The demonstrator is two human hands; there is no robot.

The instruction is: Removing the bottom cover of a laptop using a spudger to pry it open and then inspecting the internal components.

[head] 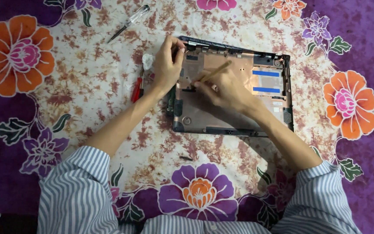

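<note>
Left hand: your left hand is curled over the top-left corner of the open laptop bottom shell, fingers bent and pinched on the dark rim there, thumb pressing from the inside edge.
Right hand: your right hand is inside the shell, fingers closed snugly around a thin tan wooden stick; the stick slants up to the right out of your grip, and its lower tip is down near the shell's floor by a dark slot, though I cannot tell if it touches.
Shell: it's a shallow rectangular tray of a casing, dark plastic walls and a copper-pink lining, lying flat on the cloth a little right of centre.
In the shell: two blue tape strips sit one above the other on the right half; a small round part sits low in the left corner; most of the floor is bare lining.
Beside your left wrist: a red-handled screwdriver lies on the cloth, with a crumpled bit of white material just above it, both close to the shell's left wall.
Farther off: a clear-handled screwdriver lies well apart, up and to the left.
Surface: a floral cloth in purple, orange and cream covers everything beneath.
Sleeves: your striped blue-and-white sleeves are pushed back from both forearms.
</note>
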